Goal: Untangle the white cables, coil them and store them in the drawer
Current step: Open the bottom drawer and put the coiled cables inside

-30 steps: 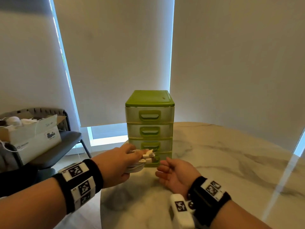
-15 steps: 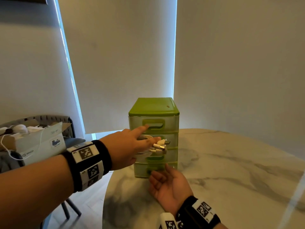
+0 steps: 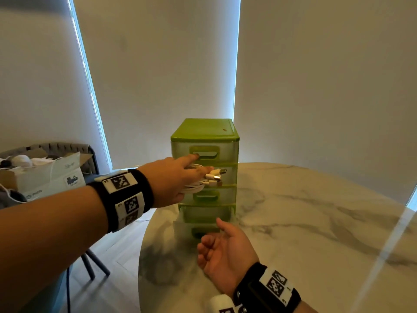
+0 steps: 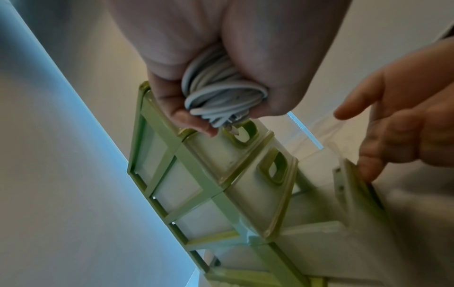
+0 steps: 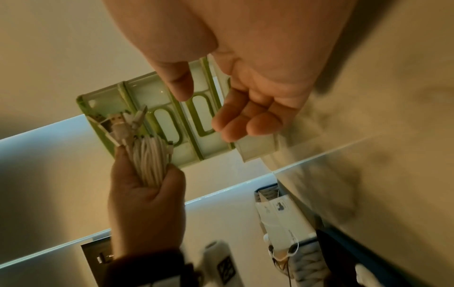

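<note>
Bottom drawer now drawn out, coiled cables held ready above it.

A second ago the bottom drawer (image 3: 198, 224) of the green drawer unit (image 3: 204, 129) was flush; now it juts toward the near edge of the counter (image 3: 316, 222), with the right hand (image 3: 225, 247) palm up at its front, fingers loosely curled under the handle, though whether they hook it is hidden. The left hand (image 3: 173, 177) has risen from counter level to the upper drawers, its grip wrapped round the coiled white cables (image 3: 196, 186), forefinger stretched to the top handle, perhaps steadying the unit, plugs poking out to the right. Untangling and coiling look finished. What seems left is to pull the drawer wider, lower the bundle in and shut it. A cardboard box (image 3: 45, 175) sits on a chair at far left.
</note>
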Tool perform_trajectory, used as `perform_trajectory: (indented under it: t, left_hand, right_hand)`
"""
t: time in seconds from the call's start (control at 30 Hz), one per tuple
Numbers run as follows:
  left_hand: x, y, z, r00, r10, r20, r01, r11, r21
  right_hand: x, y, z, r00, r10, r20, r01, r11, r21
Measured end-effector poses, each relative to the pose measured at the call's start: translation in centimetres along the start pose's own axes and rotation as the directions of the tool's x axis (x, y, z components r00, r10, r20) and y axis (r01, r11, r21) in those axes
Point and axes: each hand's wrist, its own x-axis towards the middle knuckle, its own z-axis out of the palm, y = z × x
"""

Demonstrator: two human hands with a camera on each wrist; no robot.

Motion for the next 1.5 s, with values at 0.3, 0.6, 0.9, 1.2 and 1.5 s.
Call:
perform_trajectory:
  t: [0.3, 0.6, 0.9, 1.2, 1.5]
  left_hand:
    - [0.1, -0.4, 0.9, 0.999, 0.016, -0.035, -0.017, 0.999, -0.037]
    - [-2.5, 0.8, 0.6, 0.994, 0.057, -0.090, -0.087, 0.923, -0.374]
    - [-2.8, 7.5, 2.2, 0.934, 0.070, 0.351, 0.222, 0.655, -0.722]
    - [-2.4, 7.6, 1.8, 0.885, 0.031, 0.465, 0.371, 0.557, -0.743]
    - [-4.0, 8.5, 1.5, 0.896, 0.012, 0.444, 0.373, 0.521, -0.768]
  right_hand:
    - [-3.6, 1.1, -0.4, 0.993, 0.090, 0.079, -0.074, 0.979, -0.191]
    - [-3.5, -11.4, -3.4, 0.821, -0.557, 0.128, 0.448, 0.489, -0.748]
    - [6.3, -11.9, -3.4, 0.921, -0.348, 0.175, 0.307, 0.372, -0.876]
    - [8.1, -11.4, -4.4, 0.861, -0.444, 0.250, 0.409, 0.309, -0.859]
    - [8.8, -11.2, -4.8, 0.834, -0.481, 0.270, 0.441, 0.289, -0.849]
